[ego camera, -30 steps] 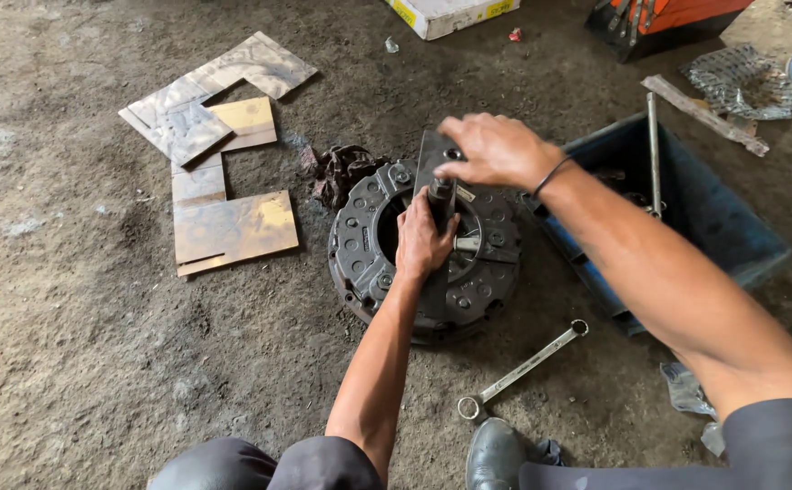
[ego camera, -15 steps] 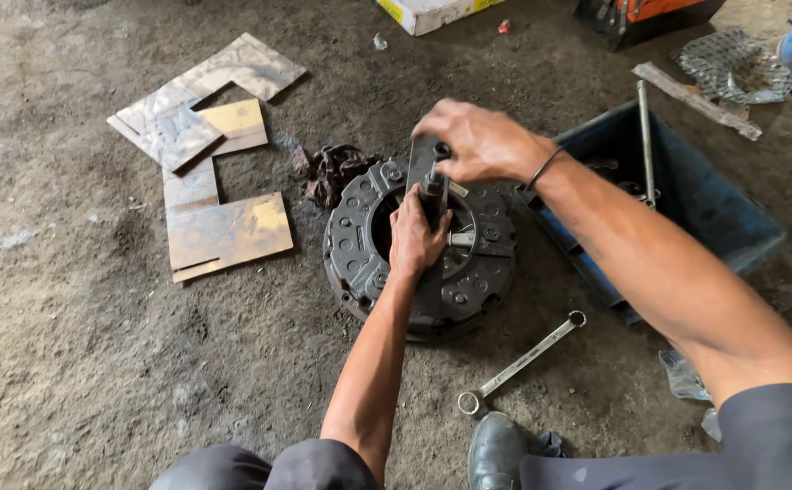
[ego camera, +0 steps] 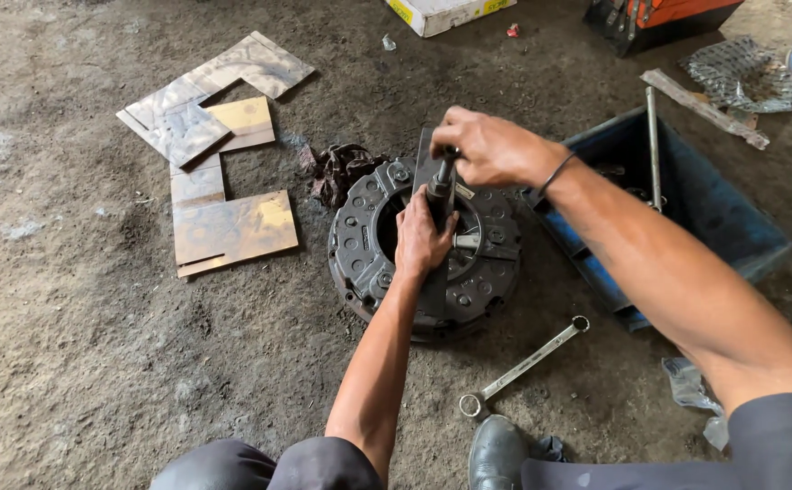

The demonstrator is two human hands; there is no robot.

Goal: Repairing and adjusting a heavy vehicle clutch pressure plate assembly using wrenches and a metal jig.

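Head view: round dark clutch cover [ego camera: 371, 263] flat on concrete floor [ego camera: 78, 363], directly ahead. Left hand [ego camera: 421, 238] wrapped around lower part of upright tool shaft [ego camera: 439, 192] over hub; right hand [ego camera: 487, 145] closed on top, axis near vertical. Blue bin [ego camera: 732, 227] close right; spanner [ego camera: 523, 367] near; open floor left.

Concrete floor [ego camera: 78, 363], gritty, grey. On it: round clutch cover [ego camera: 364, 245] at centre; cardboard pieces [ego camera: 233, 229] at 10 o'clock; blue tray [ego camera: 732, 227] at 3; ring spanner [ego camera: 528, 365] at 5.
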